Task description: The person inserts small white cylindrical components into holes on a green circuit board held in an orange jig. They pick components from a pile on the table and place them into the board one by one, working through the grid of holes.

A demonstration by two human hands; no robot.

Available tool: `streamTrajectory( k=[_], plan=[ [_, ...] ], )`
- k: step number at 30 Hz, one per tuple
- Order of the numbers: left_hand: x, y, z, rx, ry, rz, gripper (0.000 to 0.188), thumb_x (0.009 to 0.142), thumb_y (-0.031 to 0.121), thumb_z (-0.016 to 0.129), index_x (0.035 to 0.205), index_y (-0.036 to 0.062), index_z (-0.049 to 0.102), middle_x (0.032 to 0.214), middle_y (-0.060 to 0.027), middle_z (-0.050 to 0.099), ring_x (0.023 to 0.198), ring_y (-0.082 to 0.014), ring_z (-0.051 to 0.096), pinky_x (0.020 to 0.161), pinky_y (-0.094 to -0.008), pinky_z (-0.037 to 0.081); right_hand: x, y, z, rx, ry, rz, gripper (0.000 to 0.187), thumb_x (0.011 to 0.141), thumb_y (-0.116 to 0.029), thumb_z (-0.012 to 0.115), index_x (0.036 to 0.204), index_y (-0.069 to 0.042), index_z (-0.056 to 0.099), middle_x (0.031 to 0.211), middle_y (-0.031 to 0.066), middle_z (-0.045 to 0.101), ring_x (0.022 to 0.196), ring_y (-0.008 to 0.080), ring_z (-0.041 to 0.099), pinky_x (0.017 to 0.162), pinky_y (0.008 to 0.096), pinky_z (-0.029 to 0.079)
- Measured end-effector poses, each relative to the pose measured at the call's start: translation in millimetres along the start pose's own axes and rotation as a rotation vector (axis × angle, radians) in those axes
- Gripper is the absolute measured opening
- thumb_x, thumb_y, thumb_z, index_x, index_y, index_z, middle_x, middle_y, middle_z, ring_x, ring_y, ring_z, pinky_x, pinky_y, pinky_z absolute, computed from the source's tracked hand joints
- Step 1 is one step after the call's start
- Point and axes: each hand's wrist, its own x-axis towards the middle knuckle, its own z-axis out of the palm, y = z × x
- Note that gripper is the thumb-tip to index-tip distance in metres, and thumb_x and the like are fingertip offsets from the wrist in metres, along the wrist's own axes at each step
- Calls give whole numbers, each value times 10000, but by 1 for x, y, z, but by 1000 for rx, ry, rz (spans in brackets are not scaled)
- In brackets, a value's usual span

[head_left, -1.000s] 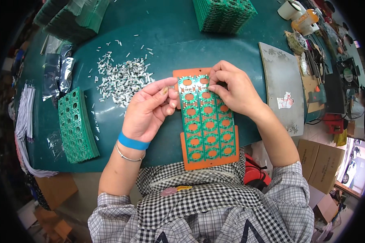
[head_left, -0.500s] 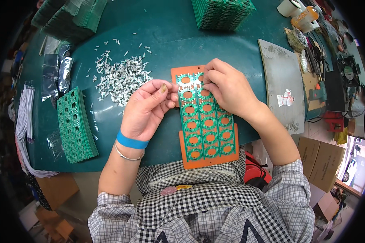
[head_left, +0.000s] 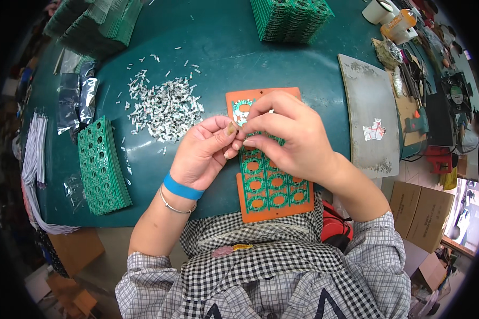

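Note:
A green circuit board panel [head_left: 254, 184] with rows of oval cutouts lies in an orange fixture plate [head_left: 282, 214] near the table's front edge. Above its upper left part my two hands meet, fingertips together. My left hand [head_left: 205, 144] is pinched at the panel's left edge; whatever sits in the pinch is too small to make out. My right hand [head_left: 290, 135] is closed too, thumb and forefinger touching the left fingertips, and it covers the panel's upper right part. To the left lies a loose pile of small white parts [head_left: 167, 109].
Stacked green panels [head_left: 98, 165] stand at left, with more board stacks [head_left: 292, 18] at the back. White cable bundles [head_left: 33, 143] hang over the left edge. At right lie a grey metal sheet [head_left: 370, 106] and assorted tools. Cardboard boxes [head_left: 420, 212] stand beyond the right edge.
My right hand has moved left and nearer from the panel's top right, and its fingertips now meet my left hand's. My left hand has shifted slightly right and nearer.

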Motion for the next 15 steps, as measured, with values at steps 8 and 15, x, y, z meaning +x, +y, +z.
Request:
streamTrajectory(
  k=[8, 15],
  plan=[
    [-1, -2, 0, 21, 6, 14, 156, 941, 116, 674, 1054, 9, 679, 897, -52, 664, 746, -94, 556, 607, -196, 436, -4, 3, 13, -68, 118, 34, 176, 697, -10, 767, 832, -36, 658, 884, 82, 618, 789, 259, 626, 637, 356, 505],
    [-3, -7, 4, 236, 67, 239, 125, 948, 82, 654, 1046, 7, 675, 944, -87, 702, 708, -93, 568, 549, -195, 412, -5, -1, 13, 145, 50, 387, 72, 813, -34, 692, 835, -7, 629, 893, 88, 623, 767, 221, 620, 642, 322, 504]
  ],
)
